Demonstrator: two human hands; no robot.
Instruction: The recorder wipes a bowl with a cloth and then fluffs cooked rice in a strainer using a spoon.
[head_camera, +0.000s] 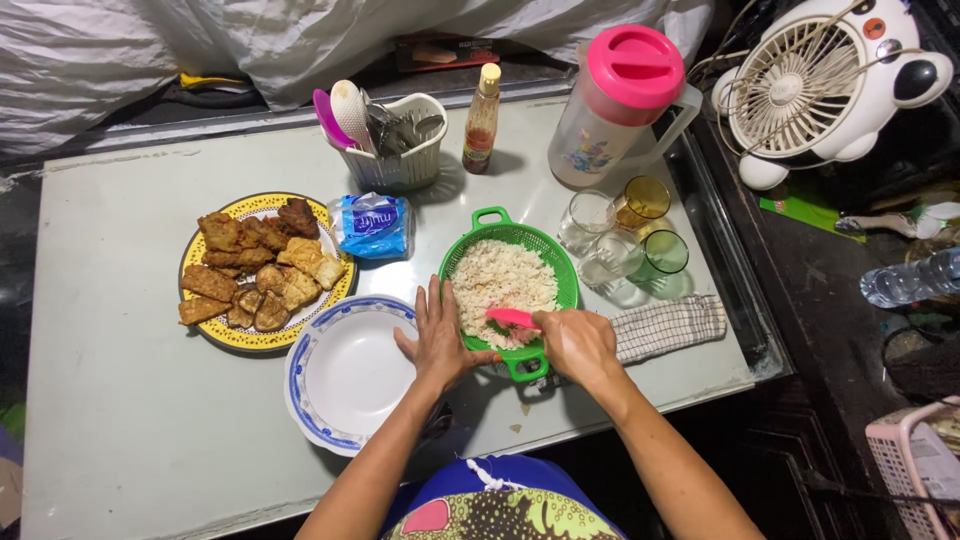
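Note:
A green strainer basket (473, 222) full of cooked white rice (500, 280) sits at the table's middle front. My right hand (578, 345) grips a pink rice paddle (510, 319), its blade lying in the rice at the basket's near side. My left hand (438, 340) lies flat with fingers spread, steadying the basket's left rim. Left of that hand stands an empty white plate with a blue patterned rim (352, 378).
A yellow plate of fried pieces (262, 270) and a blue packet (372, 226) are at left. Behind stand a utensil holder (405, 150), sauce bottle (481, 120), pink-lidded pitcher (615, 105) and several glasses (625, 235). A checked cloth (670, 325) lies right; a fan (815, 85) is off-table.

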